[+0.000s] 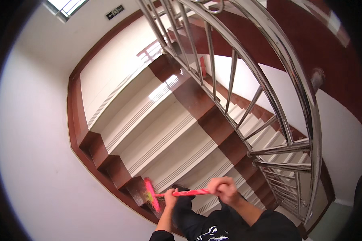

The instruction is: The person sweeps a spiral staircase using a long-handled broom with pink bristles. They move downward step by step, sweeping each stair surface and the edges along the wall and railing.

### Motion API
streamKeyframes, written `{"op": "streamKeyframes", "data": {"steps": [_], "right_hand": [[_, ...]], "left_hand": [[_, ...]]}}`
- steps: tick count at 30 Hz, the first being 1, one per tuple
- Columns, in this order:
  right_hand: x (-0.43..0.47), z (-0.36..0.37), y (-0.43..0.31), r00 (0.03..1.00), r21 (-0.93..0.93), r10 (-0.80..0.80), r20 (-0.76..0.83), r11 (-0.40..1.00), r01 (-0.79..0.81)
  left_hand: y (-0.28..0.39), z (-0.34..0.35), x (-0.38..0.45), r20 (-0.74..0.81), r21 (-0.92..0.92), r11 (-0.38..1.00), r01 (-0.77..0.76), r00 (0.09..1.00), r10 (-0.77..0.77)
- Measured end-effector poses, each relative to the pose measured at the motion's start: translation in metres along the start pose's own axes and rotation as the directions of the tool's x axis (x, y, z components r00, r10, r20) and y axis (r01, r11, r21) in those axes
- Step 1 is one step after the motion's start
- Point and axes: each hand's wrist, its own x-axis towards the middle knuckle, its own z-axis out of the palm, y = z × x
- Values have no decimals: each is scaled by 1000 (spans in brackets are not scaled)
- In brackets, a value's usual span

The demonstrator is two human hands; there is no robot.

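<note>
My left hand (170, 197) is closed around the lower part of a pink broom handle (191, 192), close to the head. Higher on the same handle, near its top end, my right hand (223, 189) grips it. The pink broom head (152, 194) with yellow-green bristles (147, 195) is at the left end of the steps, beside the wall's brown skirting. Its bristles appear to touch the dark brown edge tiles of a stair tread. Below the handle, a dark shoe (181, 188) stands on the stairs.
Cream stair treads (163, 141) with grooved nosings and brown borders lead to a landing (108, 81). A stainless steel railing (256, 69) runs along the right, with another flight (262, 129) behind it. A white wall (33, 135) bounds the left. An exit sign (115, 12) hangs above the landing.
</note>
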Motion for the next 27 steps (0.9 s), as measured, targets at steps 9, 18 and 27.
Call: {"op": "streamKeyframes", "data": {"steps": [9,18,27], "right_hand": [[-86,-44,-195,5,-680,-907,-421,319,660],[-22,-82,-212,330,-645,-915,-231,398,652],[78,-63,-219,680,-399,-721,-133,667,629]], "left_hand": [[288,94,58,47,-471,672,-571,745,666],[383,180,163,105,-626,649,-433,777,620],[319,127,192,-128,-482,783,-394,915,382]]}}
